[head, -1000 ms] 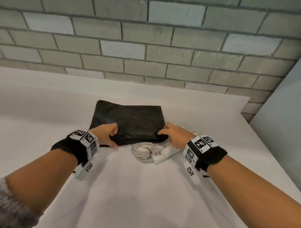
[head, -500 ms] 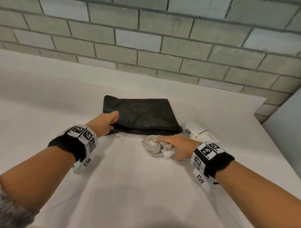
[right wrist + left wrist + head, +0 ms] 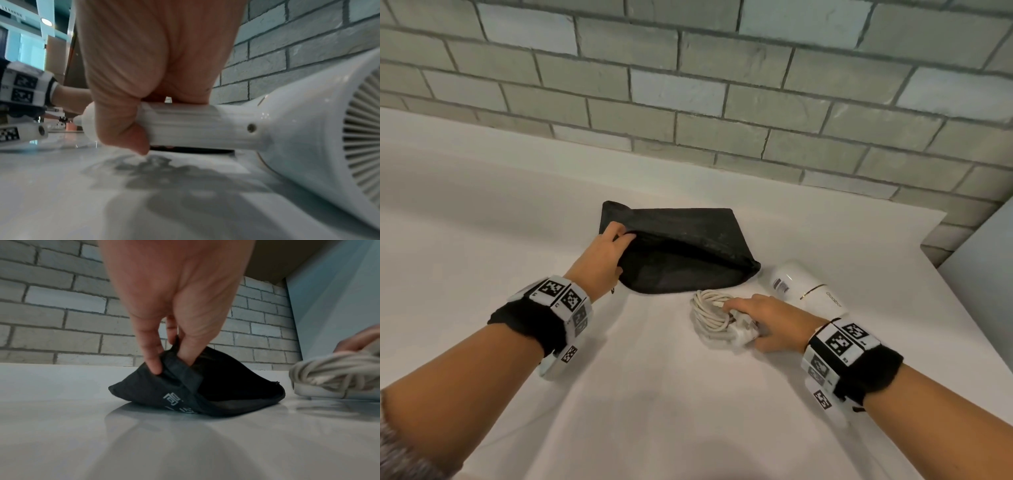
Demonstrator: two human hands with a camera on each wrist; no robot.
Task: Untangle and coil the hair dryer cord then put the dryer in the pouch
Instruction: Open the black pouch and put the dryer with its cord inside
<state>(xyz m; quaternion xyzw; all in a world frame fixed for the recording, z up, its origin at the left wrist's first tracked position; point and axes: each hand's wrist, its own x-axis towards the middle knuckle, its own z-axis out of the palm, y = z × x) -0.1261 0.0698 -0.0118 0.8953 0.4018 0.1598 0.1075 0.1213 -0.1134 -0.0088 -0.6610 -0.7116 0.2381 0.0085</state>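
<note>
A black fabric pouch (image 3: pixel 688 240) lies on the white counter, its mouth gaping toward me. My left hand (image 3: pixel 604 253) pinches the pouch's upper rim (image 3: pixel 179 368) and holds it up. A white hair dryer (image 3: pixel 804 287) lies to the right of the pouch, with its cord (image 3: pixel 710 313) wound in a coil by the handle. My right hand (image 3: pixel 763 318) grips the dryer's handle (image 3: pixel 185 125), thumb curled under it, fingers over the coil. The dryer's rear grille (image 3: pixel 362 128) shows in the right wrist view.
The white counter (image 3: pixel 654 394) runs back to a grey brick wall (image 3: pixel 722 85). A pale blue panel (image 3: pixel 986 274) stands at the right, past the counter's right edge.
My left hand has lifted the pouch's rim, so the mouth now gapes wide. My right hand left the pouch's right corner and closed on the dryer's handle beside the coil.
</note>
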